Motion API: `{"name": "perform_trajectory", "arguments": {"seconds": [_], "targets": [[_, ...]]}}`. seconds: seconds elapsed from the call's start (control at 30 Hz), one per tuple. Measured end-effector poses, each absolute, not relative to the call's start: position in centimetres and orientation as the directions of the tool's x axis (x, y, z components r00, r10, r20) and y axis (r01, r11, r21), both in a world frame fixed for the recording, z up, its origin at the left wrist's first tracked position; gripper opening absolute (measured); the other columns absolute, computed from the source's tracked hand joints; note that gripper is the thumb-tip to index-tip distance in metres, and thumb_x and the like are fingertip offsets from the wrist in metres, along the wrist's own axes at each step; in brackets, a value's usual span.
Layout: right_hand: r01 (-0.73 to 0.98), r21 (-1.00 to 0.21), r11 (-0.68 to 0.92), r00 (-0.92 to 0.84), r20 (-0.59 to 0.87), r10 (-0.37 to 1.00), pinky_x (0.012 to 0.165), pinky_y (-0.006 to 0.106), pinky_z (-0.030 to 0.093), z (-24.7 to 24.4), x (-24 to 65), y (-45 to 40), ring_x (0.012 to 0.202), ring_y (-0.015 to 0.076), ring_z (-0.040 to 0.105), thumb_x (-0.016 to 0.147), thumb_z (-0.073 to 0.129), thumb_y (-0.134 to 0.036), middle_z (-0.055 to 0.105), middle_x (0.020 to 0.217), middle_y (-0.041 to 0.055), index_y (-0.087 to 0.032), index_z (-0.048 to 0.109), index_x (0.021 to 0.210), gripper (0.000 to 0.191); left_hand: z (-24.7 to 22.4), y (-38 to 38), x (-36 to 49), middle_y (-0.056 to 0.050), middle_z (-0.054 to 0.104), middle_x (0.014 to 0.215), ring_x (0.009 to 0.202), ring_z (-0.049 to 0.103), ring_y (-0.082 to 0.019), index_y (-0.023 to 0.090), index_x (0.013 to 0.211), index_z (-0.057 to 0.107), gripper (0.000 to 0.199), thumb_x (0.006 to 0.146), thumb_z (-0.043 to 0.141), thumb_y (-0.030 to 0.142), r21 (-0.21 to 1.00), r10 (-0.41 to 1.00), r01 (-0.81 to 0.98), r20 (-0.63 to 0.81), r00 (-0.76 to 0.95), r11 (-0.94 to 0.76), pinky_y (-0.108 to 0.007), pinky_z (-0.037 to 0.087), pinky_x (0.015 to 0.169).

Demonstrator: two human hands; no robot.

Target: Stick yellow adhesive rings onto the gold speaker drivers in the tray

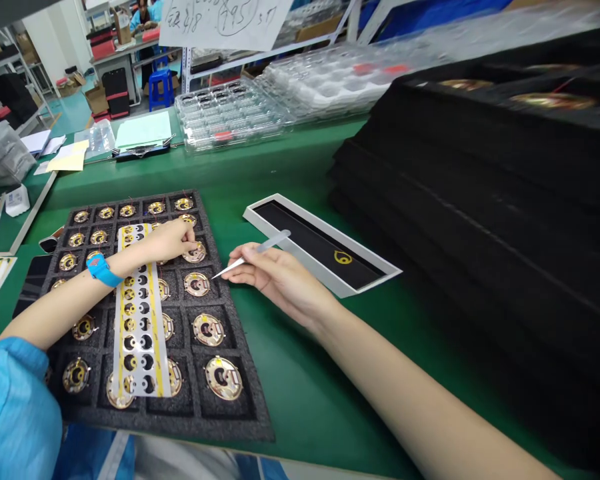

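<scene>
pale tweezers (pixel 275 240) were gripped in the right hand (pixel 293 283), pointed toward a round gold disc (pixel 197 285) in a dark foam tray (pixel 215 427) on the green tabletop (pixel 290 400). the left hand (pixel 171 241) was bent over the next disc (pixel 199 254) beyond; whether anything was pinched could not be told. a sticker strip (pixel 137 313) was laid across the tray.

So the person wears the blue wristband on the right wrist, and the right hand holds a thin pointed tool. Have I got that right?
Not quite: the head view shows the blue wristband on the wrist of the left hand, which is over the dark foam tray. The right hand does hold the thin pointed tool.
</scene>
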State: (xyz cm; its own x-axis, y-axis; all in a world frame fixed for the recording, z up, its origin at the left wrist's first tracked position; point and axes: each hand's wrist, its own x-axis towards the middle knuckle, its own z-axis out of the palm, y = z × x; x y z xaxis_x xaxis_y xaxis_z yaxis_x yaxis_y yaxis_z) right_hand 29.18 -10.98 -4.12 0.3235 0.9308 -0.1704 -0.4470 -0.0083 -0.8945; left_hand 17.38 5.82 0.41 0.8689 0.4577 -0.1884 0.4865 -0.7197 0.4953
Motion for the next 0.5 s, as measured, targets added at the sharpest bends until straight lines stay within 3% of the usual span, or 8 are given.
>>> {"name": "perform_trajectory", "arguments": {"seconds": [0.13,0.27,0.4,0.5], "targets": [[-0.462,-0.885,0.054,0.375,-0.139,0.916,0.072,0.017,0.060,-4.5,29.4,-11.0,0.070,0.0118,0.073,0.059,0.084,-0.053,0.072,0.072,-0.0018,-0.022,0.069,0.073,0.037,1.4,5.7,15.4,0.000,0.058,0.073,0.072,0.057,-0.011,0.015,0.072,0.052,0.012,0.083,0.057,0.016,0.736,0.520,0.444,-0.146,0.842,-0.512,-0.027,0.046,0.073],[-0.457,-0.886,0.073,0.390,-0.125,0.912,0.073,0.012,0.058,-4.9,29.0,-10.9,0.070,0.0094,0.073,0.058,0.086,-0.047,0.070,0.071,-0.0051,-0.023,0.069,0.069,0.031,2.5,4.2,10.8,-0.002,0.063,0.077,0.071,0.066,-0.011,0.018,0.079,0.042,0.014,0.090,0.048,0.023,0.908,0.539,0.367,-0.210,0.816,-0.201,-0.026,0.052,0.069],[-0.439,-0.897,0.049,0.362,-0.126,0.924,0.072,0.011,0.058,-4.7,27.3,-10.7,0.070,0.0097,0.073,0.061,0.086,-0.042,0.071,0.071,-0.0046,-0.023,0.071,0.070,0.027,2.0,2.5,6.1,-0.005,0.069,0.084,0.085,0.072,-0.016,0.018,0.091,0.043,0.009,0.090,0.048,0.024,0.955,0.522,0.288,-0.281,0.805,0.071,-0.027,0.056,0.071],[-0.406,-0.913,0.028,0.332,-0.119,0.936,0.071,0.014,0.060,-3.7,25.4,-10.7,0.070,0.0122,0.074,0.066,0.083,-0.043,0.073,0.072,-0.0023,-0.023,0.072,0.074,0.024,1.1,1.3,3.8,-0.003,0.071,0.088,0.089,0.072,-0.016,0.017,0.111,0.048,0.033,0.081,0.062,0.015,0.921,0.492,0.155,-0.327,0.807,0.358,-0.026,0.056,0.077]]}}
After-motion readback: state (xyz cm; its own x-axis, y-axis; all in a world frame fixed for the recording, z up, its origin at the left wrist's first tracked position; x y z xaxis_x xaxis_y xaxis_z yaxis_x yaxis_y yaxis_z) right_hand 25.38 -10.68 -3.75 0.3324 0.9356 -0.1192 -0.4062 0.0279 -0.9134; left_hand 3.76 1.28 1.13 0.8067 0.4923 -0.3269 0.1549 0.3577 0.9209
